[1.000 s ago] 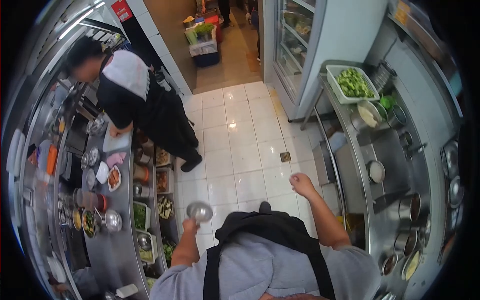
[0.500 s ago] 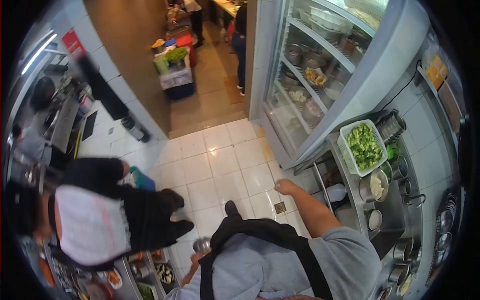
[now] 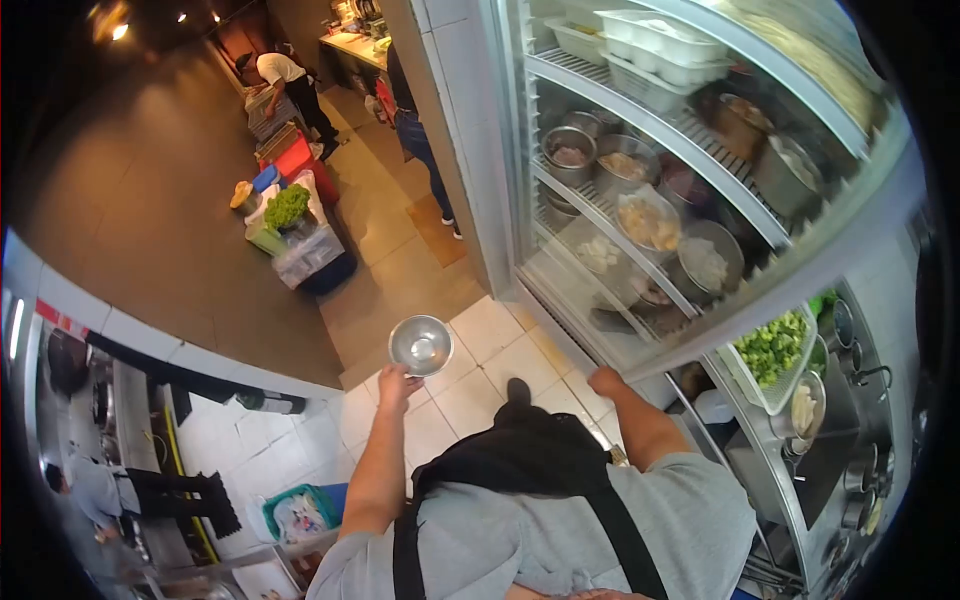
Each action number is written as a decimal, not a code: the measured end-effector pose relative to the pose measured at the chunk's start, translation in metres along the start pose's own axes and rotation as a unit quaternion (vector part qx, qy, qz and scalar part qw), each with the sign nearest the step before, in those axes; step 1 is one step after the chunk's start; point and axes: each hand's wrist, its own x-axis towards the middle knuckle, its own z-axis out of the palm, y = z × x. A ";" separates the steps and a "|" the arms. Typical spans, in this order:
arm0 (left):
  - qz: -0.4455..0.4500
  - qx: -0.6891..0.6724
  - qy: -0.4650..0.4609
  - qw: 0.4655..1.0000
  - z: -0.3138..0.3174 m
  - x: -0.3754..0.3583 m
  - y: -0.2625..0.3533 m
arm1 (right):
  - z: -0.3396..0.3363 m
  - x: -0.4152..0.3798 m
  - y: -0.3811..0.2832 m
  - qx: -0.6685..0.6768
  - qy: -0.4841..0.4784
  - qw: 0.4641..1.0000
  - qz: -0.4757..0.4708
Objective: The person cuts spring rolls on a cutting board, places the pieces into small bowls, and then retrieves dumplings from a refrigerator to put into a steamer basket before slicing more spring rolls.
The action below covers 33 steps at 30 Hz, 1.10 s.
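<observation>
My left hand (image 3: pixel 398 384) grips the rim of a shiny round metal bowl (image 3: pixel 421 345), held out ahead at arm's length with nothing visible inside it. My right hand (image 3: pixel 604 380) is curled into a loose fist near the lower edge of the glass-front fridge (image 3: pixel 740 314), with nothing showing in it. Behind the glass, shelves hold metal bowls of food (image 3: pixel 625 165) and stacked white trays (image 3: pixel 665 40). One shoe (image 3: pixel 518 392) shows on the tiles below.
At right, a steel counter carries a white basket (image 3: pixel 757 388) of chopped green vegetables and a metal pot (image 3: pixel 807 405). A doorway lies ahead, with a crate of leafy greens (image 3: pixel 287 207) and two people beyond. Lower left are a teal bin (image 3: pixel 268 518) and a co-worker (image 3: pixel 130 495).
My left hand has risen forward from beside my body with the bowl. The view has swung left and moved nearer the fridge and doorway. The nearby co-worker has left the foreground.
</observation>
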 end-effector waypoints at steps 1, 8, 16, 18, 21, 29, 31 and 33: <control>-0.018 0.004 0.003 1.000 0.007 0.021 0.009 | -0.021 0.049 -0.026 0.025 0.025 0.998 -0.046; -0.063 -0.056 -0.009 0.996 0.025 0.134 0.078 | -0.361 0.201 -0.285 -0.144 0.276 0.920 -0.238; -0.141 -0.033 -0.069 0.987 0.014 0.329 0.142 | -0.434 0.394 -0.331 -0.433 0.058 0.898 0.056; -0.170 0.054 -0.148 0.973 0.030 0.402 0.192 | -0.432 0.411 -0.338 -0.376 0.010 0.914 0.155; -0.161 0.115 -0.235 0.952 0.052 0.444 0.233 | -0.451 0.380 -0.383 -0.433 -0.012 0.875 0.217; -0.186 0.297 -0.375 0.858 0.130 0.562 0.292 | -0.344 0.285 -0.511 0.109 0.245 0.955 0.122; -0.197 0.311 -0.412 0.834 0.159 0.553 0.295 | -0.302 0.240 -0.526 0.208 0.055 0.944 0.250; -0.214 0.326 -0.449 0.804 0.177 0.547 0.290 | -0.234 0.185 -0.538 0.270 0.130 0.862 0.410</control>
